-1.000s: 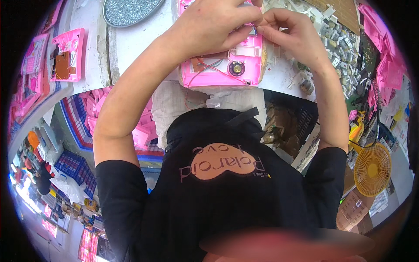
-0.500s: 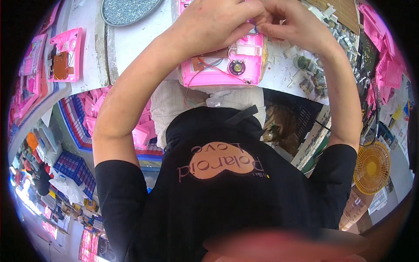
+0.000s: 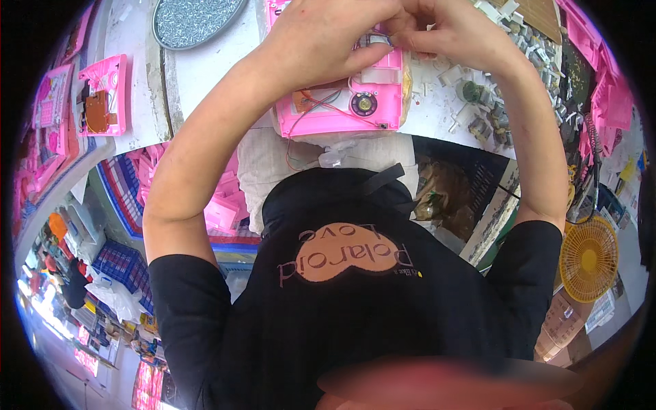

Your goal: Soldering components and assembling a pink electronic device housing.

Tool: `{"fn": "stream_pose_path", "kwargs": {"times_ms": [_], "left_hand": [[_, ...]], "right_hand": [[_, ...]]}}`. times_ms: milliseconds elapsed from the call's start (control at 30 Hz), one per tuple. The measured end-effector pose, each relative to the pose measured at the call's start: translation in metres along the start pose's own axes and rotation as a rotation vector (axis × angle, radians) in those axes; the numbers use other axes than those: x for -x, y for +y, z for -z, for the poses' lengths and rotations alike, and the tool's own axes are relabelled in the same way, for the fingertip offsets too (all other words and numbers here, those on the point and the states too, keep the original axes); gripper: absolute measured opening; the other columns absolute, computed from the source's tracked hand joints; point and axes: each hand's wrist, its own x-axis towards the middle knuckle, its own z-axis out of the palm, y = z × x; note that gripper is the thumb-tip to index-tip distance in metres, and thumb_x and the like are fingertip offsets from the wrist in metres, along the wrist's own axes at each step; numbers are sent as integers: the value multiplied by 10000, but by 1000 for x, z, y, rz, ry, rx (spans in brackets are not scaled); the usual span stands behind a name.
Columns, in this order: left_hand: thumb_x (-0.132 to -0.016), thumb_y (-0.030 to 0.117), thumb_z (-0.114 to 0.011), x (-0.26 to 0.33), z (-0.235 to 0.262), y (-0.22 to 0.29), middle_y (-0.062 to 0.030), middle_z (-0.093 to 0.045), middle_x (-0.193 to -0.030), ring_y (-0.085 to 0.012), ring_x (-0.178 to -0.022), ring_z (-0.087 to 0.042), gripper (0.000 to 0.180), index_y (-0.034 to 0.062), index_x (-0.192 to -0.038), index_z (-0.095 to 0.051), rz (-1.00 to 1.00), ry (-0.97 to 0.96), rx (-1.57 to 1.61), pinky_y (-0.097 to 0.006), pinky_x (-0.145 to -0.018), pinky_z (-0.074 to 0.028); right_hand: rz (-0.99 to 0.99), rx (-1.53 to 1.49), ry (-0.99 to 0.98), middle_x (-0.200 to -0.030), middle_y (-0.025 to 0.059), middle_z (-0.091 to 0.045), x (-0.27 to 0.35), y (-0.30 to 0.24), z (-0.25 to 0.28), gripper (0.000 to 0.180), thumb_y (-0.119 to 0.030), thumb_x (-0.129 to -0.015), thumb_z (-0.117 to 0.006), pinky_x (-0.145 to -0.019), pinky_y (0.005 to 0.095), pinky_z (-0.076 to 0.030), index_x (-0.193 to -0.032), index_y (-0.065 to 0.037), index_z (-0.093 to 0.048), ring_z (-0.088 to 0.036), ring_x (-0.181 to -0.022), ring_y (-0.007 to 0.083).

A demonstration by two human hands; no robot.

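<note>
A pink plastic housing lies open on the table before me, with a round black speaker, a brown circuit board and thin red and dark wires in it. Over its far right part, my left hand bends inward with thumb and fingers closed. My right hand meets it there, its thumb and fingertips pinched together. Whatever they pinch is too small and too covered to name; a bit of dark wire shows beside the left thumb. Below the fingers sits a white part inside the housing.
At the far left stands a round tray full of small screws. Another pink housing rests on the left. Small white and grey parts are heaped on the right. Pink pieces fill a crate below; a yellow fan stands lower right.
The pink housing and both hands appear slightly further left and up in the picture. The fingers stay together over the housing's far right part.
</note>
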Motion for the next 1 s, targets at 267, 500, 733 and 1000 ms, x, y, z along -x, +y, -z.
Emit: {"fn": "stream_pose_path", "kwargs": {"times_ms": [267,500,733,1000], "left_hand": [[-675,58,-753,-6,-1,12,-168,-541,-1122,-362,-996,-520,360,50,-983,-569,21,-19,-96,-451,-858,-439],[-674,70,-755,-5,-7,18,-169,-548,-1126,-362,-998,-525,356,50,-976,-567,20,25,-157,-463,-861,-442],[-683,62,-722,-4,6,4,-180,-549,-1177,-377,-1055,-511,361,42,-1017,-587,-54,-51,-48,-460,-908,-443],[-671,38,-677,2,2,3,-185,-554,-1158,-386,-1040,-513,339,33,-995,-575,-29,0,-26,-457,-908,-442]], "right_hand": [[-14,51,28,-662,37,-634,1,-2,0,129,-116,-818,-729,-594,310,-477,-816,0,-672,-580,-624,121],[93,44,41,-686,39,-639,1,9,-1,137,-119,-829,-728,-604,312,-480,-859,5,-677,-579,-634,125],[147,-29,156,-730,30,-643,20,16,-15,162,-89,-846,-720,-604,276,-496,-983,-9,-686,-592,-642,108],[271,259,309,-720,75,-626,24,5,-26,170,-101,-809,-754,-584,326,-522,-913,-28,-641,-644,-641,223]]}}
